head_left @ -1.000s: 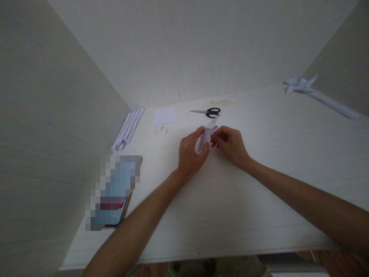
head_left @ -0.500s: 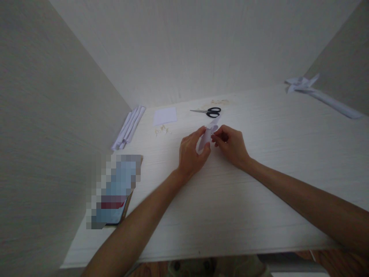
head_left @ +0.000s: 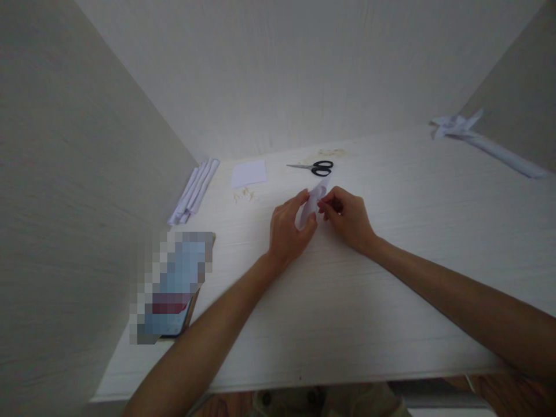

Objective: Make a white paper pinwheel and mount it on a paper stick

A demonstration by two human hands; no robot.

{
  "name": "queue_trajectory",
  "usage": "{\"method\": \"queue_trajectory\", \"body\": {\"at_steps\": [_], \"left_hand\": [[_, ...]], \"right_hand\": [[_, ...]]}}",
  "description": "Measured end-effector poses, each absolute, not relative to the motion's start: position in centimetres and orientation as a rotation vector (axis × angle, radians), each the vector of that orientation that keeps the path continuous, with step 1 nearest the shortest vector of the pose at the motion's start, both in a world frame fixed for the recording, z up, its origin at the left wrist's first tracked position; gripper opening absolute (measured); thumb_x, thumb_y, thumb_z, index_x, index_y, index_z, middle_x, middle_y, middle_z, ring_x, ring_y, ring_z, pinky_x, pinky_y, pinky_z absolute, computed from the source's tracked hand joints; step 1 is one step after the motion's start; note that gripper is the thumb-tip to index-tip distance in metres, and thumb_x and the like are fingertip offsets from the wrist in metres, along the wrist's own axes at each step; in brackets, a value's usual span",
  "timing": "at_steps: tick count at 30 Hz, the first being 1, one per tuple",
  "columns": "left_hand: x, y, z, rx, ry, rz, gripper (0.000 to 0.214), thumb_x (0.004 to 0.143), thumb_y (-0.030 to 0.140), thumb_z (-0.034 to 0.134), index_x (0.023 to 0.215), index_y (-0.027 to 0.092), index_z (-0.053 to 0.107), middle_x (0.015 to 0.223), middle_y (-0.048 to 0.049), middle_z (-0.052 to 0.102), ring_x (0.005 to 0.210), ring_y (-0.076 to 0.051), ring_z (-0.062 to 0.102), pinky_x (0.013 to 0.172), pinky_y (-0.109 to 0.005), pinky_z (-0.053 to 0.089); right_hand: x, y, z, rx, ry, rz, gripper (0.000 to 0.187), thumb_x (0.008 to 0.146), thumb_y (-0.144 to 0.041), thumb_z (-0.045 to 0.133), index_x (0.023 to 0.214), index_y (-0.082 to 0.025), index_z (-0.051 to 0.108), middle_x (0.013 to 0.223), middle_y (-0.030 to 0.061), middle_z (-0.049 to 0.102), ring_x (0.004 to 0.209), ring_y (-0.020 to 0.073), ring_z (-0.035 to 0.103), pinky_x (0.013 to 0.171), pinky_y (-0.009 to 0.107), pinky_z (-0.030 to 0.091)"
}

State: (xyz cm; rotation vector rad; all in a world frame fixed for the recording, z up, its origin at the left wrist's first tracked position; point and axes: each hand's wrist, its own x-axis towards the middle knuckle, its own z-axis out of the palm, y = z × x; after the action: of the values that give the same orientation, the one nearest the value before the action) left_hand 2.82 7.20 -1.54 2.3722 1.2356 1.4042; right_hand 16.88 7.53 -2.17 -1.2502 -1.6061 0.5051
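Note:
My left hand (head_left: 292,229) grips a small piece of white paper (head_left: 308,209) between thumb and fingers, its sheet slanting up and to the right. At the top, part of the paper curls over into a loop. My right hand (head_left: 345,217) pinches close against the paper's right side, thumb and fingertips together. What sits between those fingertips is too small to make out. Just beyond the paper lie scissors (head_left: 320,168) with black handles, blades pointing left.
White paper rolls (head_left: 194,191) lie at the left wall, near a flat white paper square (head_left: 249,174) and small pale bits (head_left: 245,194). A phone (head_left: 178,284), partly blurred, is at front left. A folded paper shape on a rolled paper stick (head_left: 499,152) rests far right.
The curled part at the top of the paper has shifted slightly and looks flatter against the sheet. Both hands stay in nearly the same place.

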Motion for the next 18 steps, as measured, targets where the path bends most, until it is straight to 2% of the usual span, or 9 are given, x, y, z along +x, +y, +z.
{"method": "queue_trajectory", "body": {"at_steps": [3,9,15,18], "left_hand": [[2.79,7.19,-1.53,2.369,1.234,1.401,0.033,0.072,0.021,0.052,0.105,0.019,0.052,0.103,-0.0068,0.062,0.093,-0.018,0.058,0.083,-0.035,0.045],[2.72,7.18,-1.55,2.348,1.215,1.390,0.036,0.072,0.020,0.052,0.108,0.017,0.050,0.101,-0.0069,0.063,0.093,-0.018,0.058,0.084,-0.034,0.045],[2.71,7.14,-1.34,2.306,1.216,1.395,0.033,0.073,0.019,0.051,0.106,0.018,0.051,0.104,-0.0066,0.062,0.096,-0.017,0.057,0.085,-0.034,0.044],[2.66,7.27,-1.38,2.238,1.199,1.407,0.031,0.074,0.017,0.049,0.105,0.019,0.052,0.102,-0.0046,0.063,0.093,-0.016,0.058,0.083,-0.031,0.046]], "right_hand": [[16.79,7.58,-2.19,-1.253,-1.596,0.533,0.011,0.074,-0.022,0.050,0.065,-0.017,0.049,0.054,-0.0020,0.056,0.044,0.0080,0.049,0.045,0.021,0.038],[16.64,7.35,-1.47,-1.308,-1.621,0.555,0.025,0.080,-0.022,0.042,0.056,-0.017,0.048,0.045,-0.0031,0.050,0.039,0.0070,0.045,0.044,0.020,0.035],[16.78,7.52,-1.86,-1.250,-1.591,0.580,0.010,0.074,-0.018,0.051,0.064,-0.017,0.049,0.053,-0.0025,0.055,0.044,0.0076,0.049,0.046,0.020,0.038],[16.78,7.59,-1.96,-1.250,-1.571,0.592,0.011,0.074,-0.018,0.051,0.064,-0.017,0.049,0.053,-0.0022,0.055,0.043,0.0075,0.049,0.045,0.020,0.038]]}}
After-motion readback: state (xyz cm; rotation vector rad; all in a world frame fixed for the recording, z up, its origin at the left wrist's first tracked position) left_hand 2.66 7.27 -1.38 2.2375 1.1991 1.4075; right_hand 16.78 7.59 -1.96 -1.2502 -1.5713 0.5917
